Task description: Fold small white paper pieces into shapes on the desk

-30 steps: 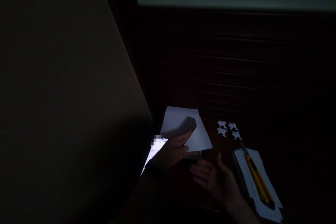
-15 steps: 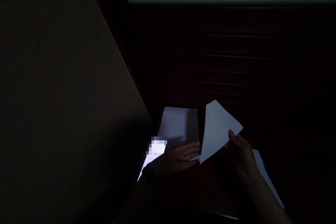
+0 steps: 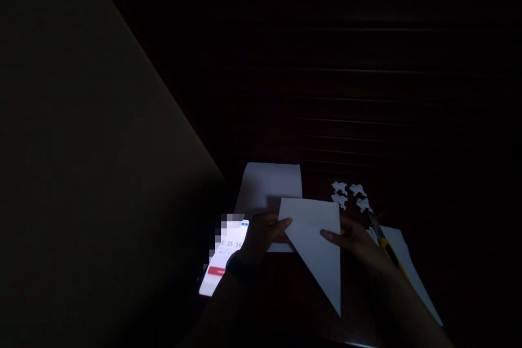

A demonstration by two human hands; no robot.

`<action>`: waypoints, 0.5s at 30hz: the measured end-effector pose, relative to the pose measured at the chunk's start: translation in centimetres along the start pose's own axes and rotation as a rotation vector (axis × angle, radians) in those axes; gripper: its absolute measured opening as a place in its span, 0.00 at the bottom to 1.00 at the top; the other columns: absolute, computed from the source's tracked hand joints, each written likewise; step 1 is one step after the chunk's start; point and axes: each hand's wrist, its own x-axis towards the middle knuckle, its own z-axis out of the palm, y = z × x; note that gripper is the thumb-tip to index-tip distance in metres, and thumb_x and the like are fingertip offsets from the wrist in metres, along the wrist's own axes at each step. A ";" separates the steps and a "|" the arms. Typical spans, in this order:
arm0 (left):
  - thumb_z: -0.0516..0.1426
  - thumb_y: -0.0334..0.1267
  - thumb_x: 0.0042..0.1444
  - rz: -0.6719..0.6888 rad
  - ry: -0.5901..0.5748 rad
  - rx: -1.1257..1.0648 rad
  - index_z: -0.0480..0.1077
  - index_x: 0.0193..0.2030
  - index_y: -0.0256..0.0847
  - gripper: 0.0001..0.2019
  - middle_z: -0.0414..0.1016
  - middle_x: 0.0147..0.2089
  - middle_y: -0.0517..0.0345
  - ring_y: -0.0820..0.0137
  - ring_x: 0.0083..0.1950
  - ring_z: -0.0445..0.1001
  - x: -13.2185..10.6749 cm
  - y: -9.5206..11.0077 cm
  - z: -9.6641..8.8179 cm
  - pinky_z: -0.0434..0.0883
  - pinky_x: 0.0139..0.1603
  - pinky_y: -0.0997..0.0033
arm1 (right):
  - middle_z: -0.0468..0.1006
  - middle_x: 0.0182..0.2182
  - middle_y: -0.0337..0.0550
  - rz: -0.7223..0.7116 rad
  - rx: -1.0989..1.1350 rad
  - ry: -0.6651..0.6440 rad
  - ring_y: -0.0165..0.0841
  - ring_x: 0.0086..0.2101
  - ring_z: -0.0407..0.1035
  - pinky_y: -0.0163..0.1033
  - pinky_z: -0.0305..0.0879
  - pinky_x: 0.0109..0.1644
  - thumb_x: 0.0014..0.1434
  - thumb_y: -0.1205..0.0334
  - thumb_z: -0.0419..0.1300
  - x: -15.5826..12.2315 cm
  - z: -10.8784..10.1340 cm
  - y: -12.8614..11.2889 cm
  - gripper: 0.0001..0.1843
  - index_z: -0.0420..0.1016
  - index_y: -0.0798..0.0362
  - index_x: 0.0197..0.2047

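A folded sheet of white paper (image 3: 316, 239) is held up between both hands, its long point hanging downward. My left hand (image 3: 267, 234) pinches its upper left edge, thumb in front and fingers behind. At the right edge, my right hand (image 3: 354, 242) grips it with the thumb on the front face; the other fingers are partly hidden behind the paper. Behind my left hand lies white paper (image 3: 273, 179) on the dark wooden table (image 3: 293, 293). A dark band circles the left wrist.
A lit phone (image 3: 216, 266) with running timer digits lies left of my left arm. Several small folded paper pieces (image 3: 339, 187) sit beyond my right hand. A yellow box cutter (image 3: 389, 253) rests beside more white paper (image 3: 411, 266) at right. A pale wall (image 3: 101, 147) stands at left.
The folded paper has turned and come lower and left, its point now downward. My left hand has gone from spread fingers to gripping its edge. The paper pieces and cutter have come into sight.
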 end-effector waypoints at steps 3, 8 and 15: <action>0.61 0.46 0.47 0.002 -0.057 0.056 0.73 0.36 0.32 0.17 0.77 0.33 0.49 0.60 0.34 0.77 0.2 -0.2 0.4 0.77 0.36 0.61 | 0.80 0.35 0.47 0.004 -0.003 0.013 0.40 0.33 0.74 0.44 0.68 0.38 0.47 0.57 0.67 0.7 -0.6 0.7 0.19 0.75 0.56 0.42; 0.60 0.45 0.49 0.002 -0.210 0.095 0.73 0.38 0.30 0.18 0.78 0.35 0.46 0.63 0.31 0.77 0.7 -0.7 0.7 0.76 0.32 0.65 | 0.79 0.38 0.46 -0.003 0.026 0.034 0.41 0.35 0.74 0.45 0.69 0.38 0.46 0.60 0.67 1.1 -1.4 1.0 0.23 0.72 0.53 0.47; 0.59 0.45 0.50 -0.003 -0.272 0.126 0.73 0.37 0.29 0.17 0.78 0.34 0.45 0.67 0.27 0.76 1.2 -0.9 0.7 0.73 0.27 0.70 | 0.79 0.37 0.47 0.021 0.014 -0.014 0.40 0.34 0.73 0.43 0.68 0.37 0.44 0.62 0.69 1.2 -1.8 0.8 0.21 0.74 0.56 0.43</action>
